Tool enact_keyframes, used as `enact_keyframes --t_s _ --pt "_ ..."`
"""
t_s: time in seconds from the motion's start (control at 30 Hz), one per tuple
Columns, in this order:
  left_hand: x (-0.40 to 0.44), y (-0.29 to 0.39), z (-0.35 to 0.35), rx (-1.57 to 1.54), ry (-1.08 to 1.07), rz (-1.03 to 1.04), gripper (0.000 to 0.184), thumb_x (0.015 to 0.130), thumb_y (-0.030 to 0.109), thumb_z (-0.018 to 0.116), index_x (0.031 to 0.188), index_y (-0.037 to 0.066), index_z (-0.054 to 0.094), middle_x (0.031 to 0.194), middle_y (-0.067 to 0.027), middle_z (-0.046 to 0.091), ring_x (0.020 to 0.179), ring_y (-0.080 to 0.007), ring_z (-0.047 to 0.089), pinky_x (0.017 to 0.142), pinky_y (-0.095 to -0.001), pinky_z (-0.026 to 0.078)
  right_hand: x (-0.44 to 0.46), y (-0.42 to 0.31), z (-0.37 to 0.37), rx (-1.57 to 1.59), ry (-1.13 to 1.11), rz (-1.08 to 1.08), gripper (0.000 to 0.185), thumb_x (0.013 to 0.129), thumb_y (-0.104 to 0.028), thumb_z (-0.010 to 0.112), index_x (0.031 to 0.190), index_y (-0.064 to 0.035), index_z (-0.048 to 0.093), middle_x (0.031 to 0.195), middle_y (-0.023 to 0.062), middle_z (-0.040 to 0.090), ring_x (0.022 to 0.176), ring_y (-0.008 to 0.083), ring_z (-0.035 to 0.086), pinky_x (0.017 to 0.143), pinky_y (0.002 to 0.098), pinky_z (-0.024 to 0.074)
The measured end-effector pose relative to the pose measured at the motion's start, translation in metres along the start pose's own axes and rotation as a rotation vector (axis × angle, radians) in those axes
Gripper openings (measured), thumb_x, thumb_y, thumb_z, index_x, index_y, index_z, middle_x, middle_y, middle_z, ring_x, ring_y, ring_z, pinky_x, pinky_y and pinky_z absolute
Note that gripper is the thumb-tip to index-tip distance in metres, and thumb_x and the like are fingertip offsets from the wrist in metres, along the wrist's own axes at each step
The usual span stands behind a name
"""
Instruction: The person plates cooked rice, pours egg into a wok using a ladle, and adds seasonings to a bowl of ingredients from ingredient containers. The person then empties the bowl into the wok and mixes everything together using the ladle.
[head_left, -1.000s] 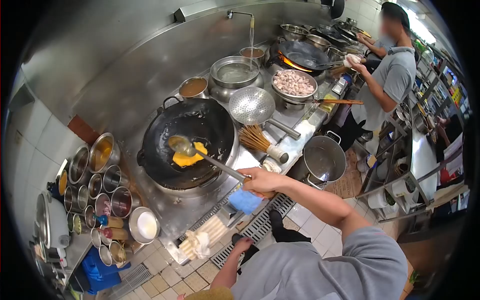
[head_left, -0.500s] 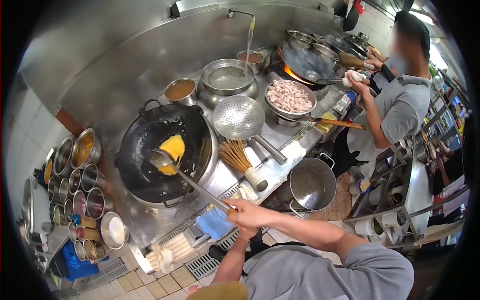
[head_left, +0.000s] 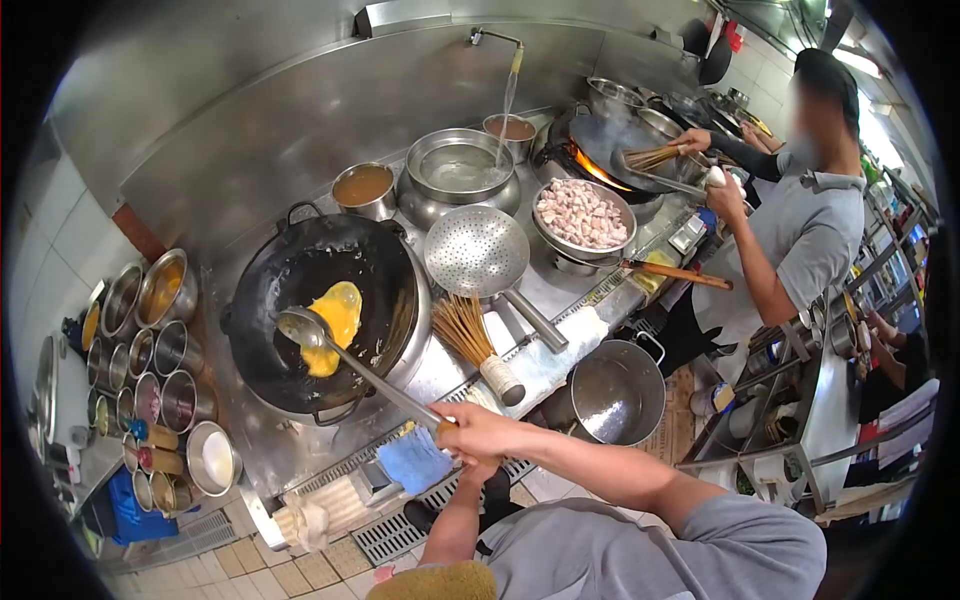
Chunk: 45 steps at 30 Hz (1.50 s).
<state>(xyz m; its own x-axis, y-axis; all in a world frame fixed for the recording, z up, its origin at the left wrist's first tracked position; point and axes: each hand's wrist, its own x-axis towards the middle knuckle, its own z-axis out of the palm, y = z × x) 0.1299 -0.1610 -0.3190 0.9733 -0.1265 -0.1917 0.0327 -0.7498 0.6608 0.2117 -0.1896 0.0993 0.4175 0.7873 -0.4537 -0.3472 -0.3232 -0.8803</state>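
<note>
My right hand [head_left: 482,432] is closed around the handle of a long metal ladle [head_left: 375,382], which reaches over a black wok [head_left: 275,285]. The ladle's bowl rests at the edge of a yellow sheet of egg [head_left: 337,315] in the wok. My left hand [head_left: 478,470] is just below my right hand and mostly hidden by it, so its fingers do not show. Beside the wok lie a bamboo wok brush [head_left: 480,350] and a perforated strainer [head_left: 477,252]. A folded blue cloth [head_left: 414,460] lies on the counter's front edge near my hands.
Metal pots of seasonings [head_left: 180,400] crowd the left. Behind stand a pot of brown liquid [head_left: 364,188] and a water pot [head_left: 460,168] under a running tap [head_left: 512,75]. A bowl of diced meat [head_left: 583,215], a deep pot [head_left: 617,390] and a co-worker [head_left: 800,220] at a flaming wok are right.
The ladle's bowl has shifted slightly left, and the egg is spread wider in the wok. The co-worker's arm now reaches a bamboo brush over the other wok. The view has shifted slightly.
</note>
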Motion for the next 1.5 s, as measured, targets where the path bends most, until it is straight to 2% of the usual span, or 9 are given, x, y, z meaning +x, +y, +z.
enact_keyframes --t_s 0.1,0.33,0.4,0.43,0.63,0.83,1.03,1.23,1.5 --pt "0.006 -0.05 0.058 -0.013 0.142 -0.012 0.05 0.094 0.039 0.052 0.135 0.009 0.054 0.136 -0.0169 0.056 0.125 -0.0302 0.053 0.105 -0.0446 0.042 0.013 0.007 -0.001 -0.134 0.054 -0.065 0.072 0.09 -0.009 0.057 0.154 -0.0031 0.023 0.072 0.0038 0.055 0.048 0.0114 0.05 0.044 0.0265 0.0433" --pt "-0.008 -0.03 0.077 -0.936 0.311 0.018 0.054 0.095 0.032 0.054 0.144 0.013 0.04 0.134 -0.0132 0.056 0.124 -0.028 0.054 0.106 -0.044 0.042 -0.027 -0.01 0.016 0.038 0.038 0.102 0.075 0.093 -0.012 0.057 0.156 -0.008 0.017 0.066 0.0019 0.053 0.043 0.0093 0.049 0.04 0.0248 0.0409" --pt "-0.04 0.017 -0.002 0.255 0.392 0.144 0.054 0.094 0.028 0.053 0.144 0.013 0.038 0.132 -0.0145 0.057 0.123 -0.0288 0.055 0.106 -0.0442 0.042 -0.001 -0.004 -0.007 0.087 0.014 0.059 0.074 0.09 -0.01 0.058 0.155 -0.0074 0.023 0.066 0.001 0.053 0.043 0.0087 0.047 0.039 0.0233 0.0394" --pt "-0.038 0.048 -0.045 0.039 -0.181 -0.303 0.056 0.094 0.032 0.053 0.145 0.014 0.038 0.131 -0.0149 0.058 0.12 -0.0304 0.057 0.105 -0.0452 0.043 0.01 0.0 -0.015 0.111 -0.02 0.027 0.073 0.089 -0.009 0.057 0.154 -0.0072 0.025 0.066 0.0011 0.053 0.043 0.0085 0.047 0.04 0.0233 0.0397" --pt "-0.033 0.029 -0.013 0.091 0.071 -0.125 0.057 0.092 0.034 0.055 0.143 0.013 0.041 0.135 -0.0118 0.054 0.124 -0.0275 0.052 0.108 -0.0441 0.038 0.006 0.03 0.011 -0.172 0.212 -0.204 0.076 0.086 -0.005 0.056 0.155 -0.0056 0.023 0.066 0.0036 0.057 0.045 0.0112 0.051 0.042 0.027 0.0441" --pt "-0.038 0.039 -0.02 0.311 0.257 -0.018 0.054 0.094 0.033 0.054 0.143 0.012 0.044 0.145 -0.0078 0.046 0.135 -0.0229 0.041 0.113 -0.0406 0.03 0.007 0.003 -0.006 0.153 0.049 0.097 0.077 0.085 -0.004 0.057 0.155 -0.0091 0.025 0.057 0.0007 0.052 0.04 0.009 0.046 0.037 0.0255 0.0383" --pt "-0.013 0.001 0.037 -0.696 0.209 -0.121 0.065 0.088 0.023 0.057 0.148 0.008 0.037 0.149 -0.0214 0.039 0.142 -0.0339 0.032 0.118 -0.0451 0.023 -0.009 0.021 0.013 -0.009 0.163 -0.014 0.078 0.085 -0.002 0.056 0.155 -0.007 0.022 0.058 0.0013 0.052 0.041 0.0104 0.047 0.039 0.0268 0.0405" --pt "-0.02 0.017 0.009 -0.061 0.314 0.087 0.063 0.088 0.023 0.056 0.146 0.006 0.039 0.148 -0.0235 0.04 0.141 -0.035 0.032 0.118 -0.046 0.023 0.01 -0.001 0.002 0.152 0.012 0.076 0.071 0.089 -0.003 0.057 0.153 -0.0062 0.027 0.059 0.0012 0.052 0.042 0.0103 0.047 0.04 0.0261 0.0391" --pt "-0.023 0.023 -0.007 -0.03 -0.021 -0.119 0.059 0.095 0.031 0.048 0.146 0.003 0.039 0.151 -0.0236 0.037 0.143 -0.0347 0.031 0.116 -0.0457 0.027 0.009 0.035 0.026 -0.212 0.221 -0.177 0.072 0.088 -0.007 0.055 0.153 -0.001 0.024 0.072 0.005 0.057 0.048 0.0102 0.05 0.044 0.0259 0.0427"
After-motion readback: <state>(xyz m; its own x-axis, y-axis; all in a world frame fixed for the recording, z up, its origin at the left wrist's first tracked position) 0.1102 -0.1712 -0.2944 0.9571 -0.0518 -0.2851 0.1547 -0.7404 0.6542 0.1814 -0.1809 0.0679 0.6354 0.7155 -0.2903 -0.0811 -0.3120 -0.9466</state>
